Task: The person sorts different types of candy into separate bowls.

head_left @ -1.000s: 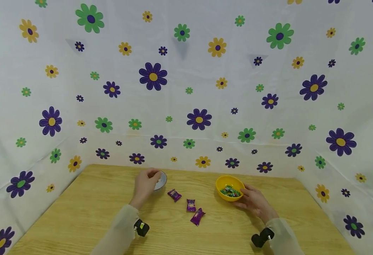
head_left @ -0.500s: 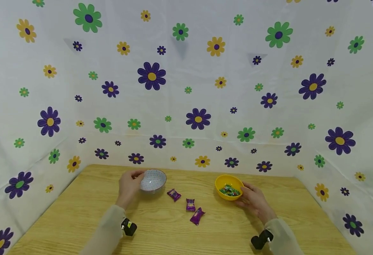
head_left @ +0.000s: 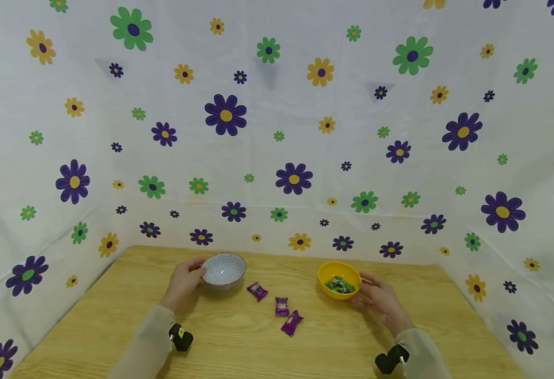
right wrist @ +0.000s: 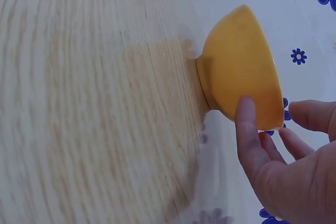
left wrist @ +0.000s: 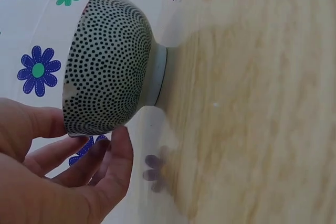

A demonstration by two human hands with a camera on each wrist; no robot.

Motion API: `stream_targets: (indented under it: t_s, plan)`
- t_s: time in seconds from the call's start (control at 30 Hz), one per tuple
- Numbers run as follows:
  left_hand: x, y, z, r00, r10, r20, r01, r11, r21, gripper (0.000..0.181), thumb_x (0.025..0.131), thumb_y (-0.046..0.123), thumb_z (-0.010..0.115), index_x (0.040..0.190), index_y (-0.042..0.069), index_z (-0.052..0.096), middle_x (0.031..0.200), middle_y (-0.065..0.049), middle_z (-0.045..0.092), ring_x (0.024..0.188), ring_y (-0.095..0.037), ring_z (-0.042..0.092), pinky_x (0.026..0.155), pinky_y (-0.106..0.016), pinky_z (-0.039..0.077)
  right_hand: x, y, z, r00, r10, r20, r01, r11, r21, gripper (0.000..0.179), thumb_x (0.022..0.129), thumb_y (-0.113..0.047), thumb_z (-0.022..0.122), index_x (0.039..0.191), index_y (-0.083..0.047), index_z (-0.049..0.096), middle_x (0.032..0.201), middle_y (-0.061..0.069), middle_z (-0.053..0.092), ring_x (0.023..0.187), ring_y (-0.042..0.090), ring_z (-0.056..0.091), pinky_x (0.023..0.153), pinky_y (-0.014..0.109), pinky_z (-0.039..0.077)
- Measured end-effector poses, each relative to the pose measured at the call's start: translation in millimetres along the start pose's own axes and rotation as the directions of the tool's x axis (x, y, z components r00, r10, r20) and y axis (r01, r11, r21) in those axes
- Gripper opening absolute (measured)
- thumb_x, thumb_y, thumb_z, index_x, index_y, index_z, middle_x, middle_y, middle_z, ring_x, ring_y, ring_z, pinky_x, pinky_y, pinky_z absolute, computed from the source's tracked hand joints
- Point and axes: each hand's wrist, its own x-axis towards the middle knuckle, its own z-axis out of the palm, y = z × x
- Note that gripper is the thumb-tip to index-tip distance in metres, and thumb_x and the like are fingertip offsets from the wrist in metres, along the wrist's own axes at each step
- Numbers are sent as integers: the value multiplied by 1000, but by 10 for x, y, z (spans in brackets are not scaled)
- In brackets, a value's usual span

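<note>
In the head view, my left hand (head_left: 184,281) holds a blue-and-white patterned bowl (head_left: 223,269) by its left rim. The left wrist view shows the dark-dotted outside of this bowl (left wrist: 107,61), with the thumb at the rim and fingertips against the wall. To the right, my right hand (head_left: 383,302) grips the right side of a yellow bowl (head_left: 326,273) containing green-wrapped candies (head_left: 339,285). In the right wrist view, a finger lies along the outer wall of the yellow bowl (right wrist: 236,66) and the thumb is close by its rim.
Between the bowls lie three purple-wrapped candies, one near the patterned bowl (head_left: 257,291), a middle candy (head_left: 282,306) and a nearer candy (head_left: 292,322). The wooden table (head_left: 239,347) ends at a white flower-printed curtain (head_left: 267,152) behind and at both sides.
My left hand has drawn back leftward from over the patterned bowl to its left rim, uncovering the bowl. My right hand and the yellow bowl stay nearly where they were.
</note>
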Motion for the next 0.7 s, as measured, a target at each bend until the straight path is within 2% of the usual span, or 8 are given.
stream_targets:
  t_s: [0.2, 0.37, 0.5, 0.7]
  plan:
    - [37, -14, -53, 995, -44, 91, 53, 994, -97, 45, 103, 10, 43, 145, -5, 39, 143, -30, 44, 108, -27, 58, 93, -44, 53, -55, -62, 17, 994, -63, -93, 58, 997, -49, 46, 104, -14, 46, 147, 1, 38, 148, 23, 37, 132, 37, 42, 91, 32, 54]
    - [54, -15, -100, 990, -51, 135, 66, 992, -111, 46, 103, 12, 43, 146, -4, 38, 145, -32, 41, 117, -35, 58, 92, -45, 54, -82, -114, 51, 990, -90, -107, 84, 995, -57, 44, 104, -16, 48, 145, -2, 43, 148, 21, 42, 129, 34, 45, 87, 28, 53]
    - [59, -27, -112, 985, -72, 156, 90, 990, -111, 46, 104, 14, 42, 148, -1, 38, 148, -29, 39, 122, -37, 54, 92, -44, 54, -107, -139, 99, 992, -111, -58, 107, 992, -71, 42, 103, -16, 51, 143, -2, 47, 144, 21, 47, 123, 33, 50, 85, 27, 53]
    - [76, -50, -121, 981, -90, 171, 111, 986, -120, 47, 105, 15, 40, 149, 0, 36, 148, -28, 37, 119, -36, 54, 92, -43, 54, -157, -138, 240, 986, -108, 125, 114, 992, -48, 46, 99, -19, 60, 138, 3, 51, 136, 21, 52, 112, 28, 58, 86, 26, 55]
